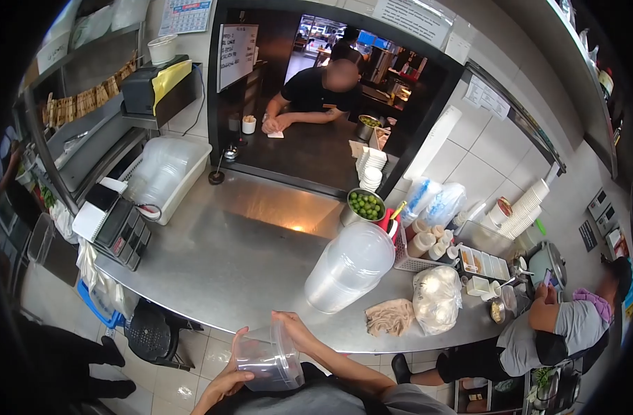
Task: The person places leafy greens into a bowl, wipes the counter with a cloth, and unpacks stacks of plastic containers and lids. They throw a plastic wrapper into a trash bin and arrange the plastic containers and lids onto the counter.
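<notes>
A clear round plastic tub (264, 353) is tilted on its side in front of my body, at the near edge of the steel counter. My left hand (226, 382) grips its base side, thumb along the lower wall. At the rim side my right hand (297, 335) holds the tub from above, with fingers over the top edge. On the counter just beyond stands a tall stack of clear plastic tubs (347, 266). A crumpled tan cloth (390, 318) lies right of the stack, beside a plastic bag of white round items (436, 299).
A steel bowl of green limes (365, 206) and a basket of squeeze bottles (427, 245) stand behind the stack. Across the serving window a person (316, 93) leans on the ledge. Another person (558, 325) works at the right. A black stool (154, 335) stands lower left.
</notes>
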### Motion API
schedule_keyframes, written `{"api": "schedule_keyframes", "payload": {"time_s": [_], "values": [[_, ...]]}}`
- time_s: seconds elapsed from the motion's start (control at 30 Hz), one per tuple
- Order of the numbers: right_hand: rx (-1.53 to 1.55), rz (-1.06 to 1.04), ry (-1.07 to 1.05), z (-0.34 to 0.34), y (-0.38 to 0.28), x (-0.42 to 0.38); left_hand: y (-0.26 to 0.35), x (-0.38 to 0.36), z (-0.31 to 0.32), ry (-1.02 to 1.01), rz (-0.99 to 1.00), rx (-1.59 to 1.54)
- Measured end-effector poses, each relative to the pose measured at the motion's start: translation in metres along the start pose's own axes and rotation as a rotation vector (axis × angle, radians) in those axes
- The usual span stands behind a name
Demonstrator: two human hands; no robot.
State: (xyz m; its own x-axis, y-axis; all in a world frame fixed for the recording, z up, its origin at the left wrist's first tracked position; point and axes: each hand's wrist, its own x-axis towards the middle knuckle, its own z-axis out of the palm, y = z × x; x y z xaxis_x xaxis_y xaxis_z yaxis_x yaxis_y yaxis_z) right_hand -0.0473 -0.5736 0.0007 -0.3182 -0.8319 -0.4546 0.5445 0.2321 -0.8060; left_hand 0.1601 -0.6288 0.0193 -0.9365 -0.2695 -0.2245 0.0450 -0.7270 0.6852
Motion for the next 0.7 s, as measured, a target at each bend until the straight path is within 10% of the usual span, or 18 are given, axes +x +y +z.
{"api": "schedule_keyframes", "payload": {"time_s": [0.7], "values": [[0.017,0.008,-0.032,-0.005,0.005,0.013,0.001,0.005,0.012,0.042,-0.01,-0.057]]}}
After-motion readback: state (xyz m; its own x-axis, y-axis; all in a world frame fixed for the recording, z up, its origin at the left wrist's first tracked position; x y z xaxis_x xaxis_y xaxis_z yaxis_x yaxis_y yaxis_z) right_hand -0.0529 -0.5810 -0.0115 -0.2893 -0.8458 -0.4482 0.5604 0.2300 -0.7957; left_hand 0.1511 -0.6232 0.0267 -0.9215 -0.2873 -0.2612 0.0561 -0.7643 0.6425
